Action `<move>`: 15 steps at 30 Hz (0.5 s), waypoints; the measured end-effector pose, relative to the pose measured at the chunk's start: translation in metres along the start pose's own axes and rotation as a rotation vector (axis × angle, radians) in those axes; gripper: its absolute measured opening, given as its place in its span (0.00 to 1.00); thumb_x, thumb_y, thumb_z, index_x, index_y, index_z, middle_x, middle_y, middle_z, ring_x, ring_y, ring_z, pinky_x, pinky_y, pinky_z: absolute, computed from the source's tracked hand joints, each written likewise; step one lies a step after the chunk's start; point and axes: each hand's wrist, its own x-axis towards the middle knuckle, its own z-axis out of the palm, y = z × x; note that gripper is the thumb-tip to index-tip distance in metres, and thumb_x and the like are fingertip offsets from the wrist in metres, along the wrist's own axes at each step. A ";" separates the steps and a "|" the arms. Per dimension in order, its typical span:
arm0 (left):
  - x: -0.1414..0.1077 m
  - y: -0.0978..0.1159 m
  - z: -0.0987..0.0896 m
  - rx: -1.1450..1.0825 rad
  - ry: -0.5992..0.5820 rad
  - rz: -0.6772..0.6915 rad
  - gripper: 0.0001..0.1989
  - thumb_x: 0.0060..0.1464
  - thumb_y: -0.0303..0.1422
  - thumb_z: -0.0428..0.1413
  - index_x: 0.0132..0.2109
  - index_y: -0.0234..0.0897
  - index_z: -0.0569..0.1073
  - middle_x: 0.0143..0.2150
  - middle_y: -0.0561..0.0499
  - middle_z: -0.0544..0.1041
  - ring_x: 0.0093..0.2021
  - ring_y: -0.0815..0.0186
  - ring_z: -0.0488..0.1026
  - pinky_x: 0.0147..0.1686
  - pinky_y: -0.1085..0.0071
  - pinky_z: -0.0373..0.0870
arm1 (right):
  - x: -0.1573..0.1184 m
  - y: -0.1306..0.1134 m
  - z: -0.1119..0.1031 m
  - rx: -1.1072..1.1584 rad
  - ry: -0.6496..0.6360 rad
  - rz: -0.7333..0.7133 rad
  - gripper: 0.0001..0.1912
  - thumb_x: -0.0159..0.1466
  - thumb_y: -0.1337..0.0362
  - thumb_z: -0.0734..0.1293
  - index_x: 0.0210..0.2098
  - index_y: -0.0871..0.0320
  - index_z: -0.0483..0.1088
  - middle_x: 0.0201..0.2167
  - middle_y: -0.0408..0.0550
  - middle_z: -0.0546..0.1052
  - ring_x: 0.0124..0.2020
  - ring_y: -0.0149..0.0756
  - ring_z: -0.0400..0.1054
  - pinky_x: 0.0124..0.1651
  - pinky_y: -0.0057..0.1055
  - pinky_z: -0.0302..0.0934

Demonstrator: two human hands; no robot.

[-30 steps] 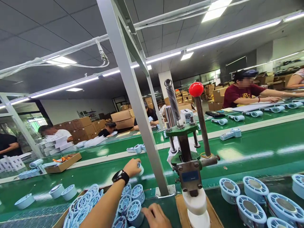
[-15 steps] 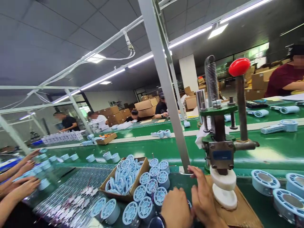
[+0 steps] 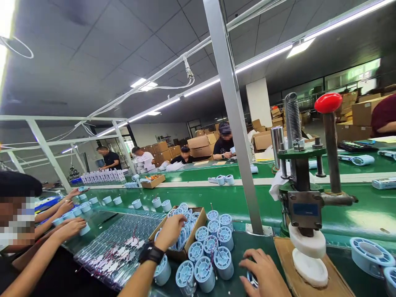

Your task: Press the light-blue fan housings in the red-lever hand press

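My left hand, with a dark watch on its wrist, reaches into a cardboard box of light blue plastic rings. Its fingers are bent down and close together; what lies between them is hidden. On the right, my right hand is low over the green work surface, thumb and fingers spread apart. A round dark-rimmed part shows between thumb and forefinger, mostly covered by the hand. Between my hands stand several light blue cylindrical housings with spoked tops and thin wires.
A hand press with a red-knobbed lever stands right, its white pads above cardboard. More housings sit beyond it. A metal post rises ahead. Left are wired parts on clear wrap and a co-worker's hands.
My left hand has moved left from beside my right hand to the box of rings. The view has swung left, bringing a co-worker's head into sight.
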 end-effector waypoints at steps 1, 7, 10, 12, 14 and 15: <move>0.004 -0.017 -0.004 0.012 -0.012 0.006 0.09 0.61 0.25 0.50 0.43 0.34 0.75 0.43 0.47 0.80 0.46 0.63 0.75 0.50 0.63 0.68 | 0.001 0.002 0.003 0.020 0.000 -0.014 0.17 0.57 0.67 0.65 0.44 0.48 0.76 0.48 0.46 0.75 0.49 0.41 0.70 0.51 0.36 0.65; -0.009 -0.072 0.001 0.138 -0.038 0.027 0.16 0.53 0.18 0.47 0.38 0.37 0.76 0.41 0.47 0.79 0.45 0.63 0.75 0.47 0.68 0.66 | 0.003 0.013 0.009 0.130 0.044 -0.094 0.26 0.51 0.71 0.67 0.50 0.51 0.73 0.50 0.47 0.74 0.49 0.36 0.72 0.51 0.24 0.65; -0.014 -0.080 0.009 0.156 -0.095 0.075 0.16 0.43 0.18 0.51 0.35 0.39 0.77 0.41 0.48 0.78 0.45 0.62 0.74 0.47 0.70 0.65 | 0.005 0.012 0.002 0.082 0.049 -0.116 0.21 0.53 0.70 0.68 0.46 0.51 0.74 0.47 0.46 0.76 0.48 0.39 0.72 0.51 0.30 0.66; -0.012 -0.083 0.010 0.136 -0.103 0.112 0.13 0.43 0.21 0.52 0.33 0.39 0.77 0.40 0.49 0.78 0.45 0.62 0.74 0.46 0.70 0.66 | 0.002 0.012 -0.002 0.013 0.020 -0.183 0.15 0.54 0.67 0.71 0.42 0.49 0.75 0.44 0.42 0.78 0.46 0.42 0.72 0.47 0.34 0.68; -0.007 -0.088 0.006 0.093 -0.081 0.144 0.09 0.46 0.25 0.52 0.34 0.40 0.76 0.40 0.49 0.79 0.44 0.62 0.74 0.46 0.70 0.66 | -0.007 0.012 -0.003 -0.043 0.030 -0.260 0.13 0.55 0.65 0.73 0.39 0.47 0.76 0.44 0.39 0.79 0.45 0.43 0.73 0.45 0.36 0.70; -0.004 -0.091 0.003 0.065 -0.062 0.155 0.07 0.49 0.28 0.52 0.34 0.40 0.75 0.39 0.49 0.79 0.43 0.62 0.74 0.46 0.70 0.67 | -0.015 0.012 -0.001 -0.055 0.073 -0.258 0.12 0.55 0.66 0.73 0.39 0.46 0.76 0.44 0.38 0.79 0.45 0.43 0.73 0.45 0.35 0.71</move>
